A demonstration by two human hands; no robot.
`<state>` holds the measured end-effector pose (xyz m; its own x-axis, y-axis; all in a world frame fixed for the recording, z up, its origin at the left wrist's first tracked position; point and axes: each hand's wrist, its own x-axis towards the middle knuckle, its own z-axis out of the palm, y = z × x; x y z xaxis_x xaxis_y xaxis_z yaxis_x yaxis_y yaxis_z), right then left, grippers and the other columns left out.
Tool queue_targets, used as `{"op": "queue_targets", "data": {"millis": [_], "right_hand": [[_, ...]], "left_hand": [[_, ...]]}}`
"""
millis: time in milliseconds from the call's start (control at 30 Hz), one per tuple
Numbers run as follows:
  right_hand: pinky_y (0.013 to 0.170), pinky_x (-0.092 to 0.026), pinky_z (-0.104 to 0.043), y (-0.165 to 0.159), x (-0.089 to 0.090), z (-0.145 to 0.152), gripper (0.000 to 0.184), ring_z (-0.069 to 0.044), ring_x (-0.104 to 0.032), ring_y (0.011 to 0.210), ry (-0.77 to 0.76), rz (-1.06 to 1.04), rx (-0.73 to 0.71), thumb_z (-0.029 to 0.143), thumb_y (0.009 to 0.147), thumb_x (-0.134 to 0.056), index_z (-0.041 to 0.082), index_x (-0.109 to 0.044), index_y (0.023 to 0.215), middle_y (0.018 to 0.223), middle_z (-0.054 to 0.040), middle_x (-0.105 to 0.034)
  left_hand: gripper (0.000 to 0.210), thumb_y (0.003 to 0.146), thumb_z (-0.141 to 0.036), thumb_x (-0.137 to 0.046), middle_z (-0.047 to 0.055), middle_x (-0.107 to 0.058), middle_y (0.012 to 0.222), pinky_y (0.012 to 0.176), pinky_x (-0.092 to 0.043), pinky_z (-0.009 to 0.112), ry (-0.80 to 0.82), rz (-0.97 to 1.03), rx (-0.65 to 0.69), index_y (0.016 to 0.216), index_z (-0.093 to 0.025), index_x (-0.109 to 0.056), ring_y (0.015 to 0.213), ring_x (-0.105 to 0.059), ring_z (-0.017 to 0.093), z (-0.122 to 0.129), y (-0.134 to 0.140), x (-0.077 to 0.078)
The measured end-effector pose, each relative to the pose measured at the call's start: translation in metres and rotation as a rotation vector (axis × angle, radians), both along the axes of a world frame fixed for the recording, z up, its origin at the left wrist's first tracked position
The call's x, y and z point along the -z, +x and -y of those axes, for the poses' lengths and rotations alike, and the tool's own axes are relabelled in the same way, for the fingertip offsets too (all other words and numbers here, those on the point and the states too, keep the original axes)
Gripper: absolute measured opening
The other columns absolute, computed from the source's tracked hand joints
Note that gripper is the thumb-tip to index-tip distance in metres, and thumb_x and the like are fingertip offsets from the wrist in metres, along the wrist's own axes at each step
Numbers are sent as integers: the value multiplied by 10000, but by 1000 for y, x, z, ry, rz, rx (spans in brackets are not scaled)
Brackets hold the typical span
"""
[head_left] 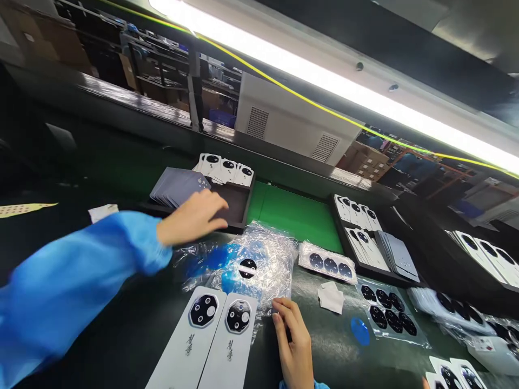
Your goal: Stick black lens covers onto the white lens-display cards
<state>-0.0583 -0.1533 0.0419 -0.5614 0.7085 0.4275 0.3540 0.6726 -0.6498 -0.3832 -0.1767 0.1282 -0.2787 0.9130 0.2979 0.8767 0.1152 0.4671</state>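
My left hand [197,217], in a blue sleeve, is over the near edge of a black tray, close to a fanned stack of grey panels [178,186]. Its thumb and fingers are apart, and I see nothing in them. Low in the middle, my right hand [294,340] rests near the crumpled clear plastic film [270,259], fingers loosely bent and apart. Left of it, two white phone back panels [229,346] with black octagonal camera plates lie side by side. On the film is a round black camera sticker [247,268] with a bright strip of glare.
White panels [227,170] fill the back of the left tray [239,208]. Another tray [360,237] holds white and grey panels at right. Sticker sheets [389,308], a white paper piece [330,297] and blue film [360,330] lie nearby. A fingertip [425,383] shows bottom right.
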Motion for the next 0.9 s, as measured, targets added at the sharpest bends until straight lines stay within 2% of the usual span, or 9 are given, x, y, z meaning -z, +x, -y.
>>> {"op": "queue_targets", "data": {"millis": [67,133,200,267,367,500,700,800,900], "right_hand": [[780,-552,-214,-7,-3,0,239,-159,-679,926,2,8,-35,181,939,-422,221,-646,1013,995,-61,-680],[766,-548,-216,-17,-6,-1,248,-155,-682,903,9,58,-72,151,920,-406,221,-623,1018,972,-52,-690],[731,-547,-231,-27,-8,-4,245,-162,-684,869,33,157,-82,135,898,-404,221,-601,1014,933,-44,-689],[678,-540,-254,-36,-9,-7,214,-178,-681,823,69,291,-71,138,885,-416,220,-588,982,895,-43,-675],[625,-513,-269,-45,-9,-12,148,-189,-669,766,106,440,-52,150,874,-441,219,-570,895,849,-39,-653],[573,-460,-264,-52,-7,-17,137,-185,-639,690,118,475,-38,181,887,-446,226,-536,794,765,-26,-628],[557,-408,-261,-52,-6,-17,211,-183,-602,671,95,466,-36,261,913,-405,239,-495,723,746,-25,-594],[594,-414,-259,-48,-11,-16,262,-173,-578,682,-35,381,-44,346,938,-369,230,-498,742,751,-25,-590],[532,-380,-234,-43,-20,-16,430,-138,-498,581,-226,279,-107,524,938,-339,222,-456,656,621,13,-523]], "left_hand": [[282,752,-357,-700,22,-661,1037,904,-443,350,-130,21,232,1002,-227,-672,1011,-571,237,35,45,9],[414,698,-280,-784,26,-649,1108,912,-462,358,-235,65,335,1084,-234,-640,1068,-561,254,65,87,28],[637,652,-228,-826,51,-577,1299,1026,-414,418,-250,77,272,1236,-244,-572,1228,-485,296,85,120,51],[728,662,-153,-805,72,-485,1426,1101,-344,475,-255,42,174,1325,-235,-515,1334,-392,329,92,140,72],[775,667,-160,-811,85,-428,1471,1121,-323,509,-262,3,114,1367,-233,-487,1372,-343,353,88,147,86],[827,623,-237,-864,107,-469,1436,1116,-324,550,-276,-7,125,1364,-206,-498,1367,-342,382,80,141,84],[849,580,-236,-889,78,-553,1367,1150,-259,574,-166,19,166,1343,-248,-517,1352,-369,381,80,140,89],[904,577,-171,-875,53,-547,1371,1145,-273,578,-147,70,161,1374,-288,-466,1334,-401,366,82,140,94],[912,649,-78,-760,29,-467,1438,1132,-308,557,-139,270,215,1420,-361,-363,1357,-374,339,85,139,95]]}}
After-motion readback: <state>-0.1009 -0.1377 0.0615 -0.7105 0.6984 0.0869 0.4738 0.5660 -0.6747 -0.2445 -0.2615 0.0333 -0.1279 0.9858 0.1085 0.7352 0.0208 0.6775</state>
